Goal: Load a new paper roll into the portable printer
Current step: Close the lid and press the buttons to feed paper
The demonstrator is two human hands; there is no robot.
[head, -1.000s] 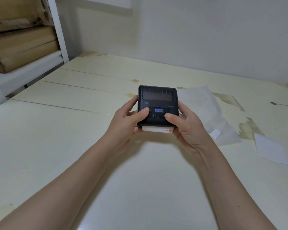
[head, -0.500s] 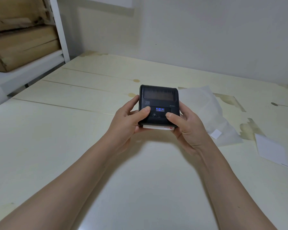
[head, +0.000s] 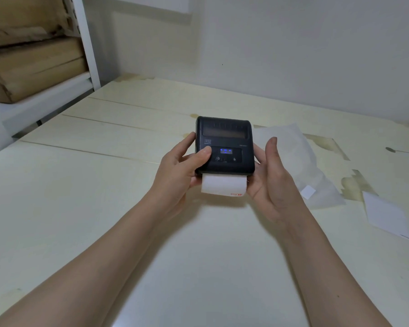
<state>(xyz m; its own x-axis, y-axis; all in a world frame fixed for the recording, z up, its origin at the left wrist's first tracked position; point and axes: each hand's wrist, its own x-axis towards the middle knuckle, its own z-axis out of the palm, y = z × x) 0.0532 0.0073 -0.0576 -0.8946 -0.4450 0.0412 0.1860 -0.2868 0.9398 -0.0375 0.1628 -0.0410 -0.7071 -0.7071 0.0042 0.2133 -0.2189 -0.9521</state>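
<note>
I hold a black portable printer (head: 224, 142) above the table, lid closed, its small blue display lit. A strip of white paper (head: 222, 185) with a red mark at its right corner sticks out of the printer's near edge. My left hand (head: 182, 171) grips the printer's left side, thumb lying on top beside the display. My right hand (head: 273, 178) cradles the printer's right side from below with its fingers, while its thumb is lifted off the top and points up.
A crumpled translucent wrapper (head: 300, 166) lies on the pale wooden table (head: 80, 190) just right of the printer. A white paper sheet (head: 385, 217) lies further right. Brown cardboard boxes (head: 31, 67) sit on a white shelf at the far left.
The paper strip has come out much further from the printer's near edge. My right thumb has lifted off the button area.
</note>
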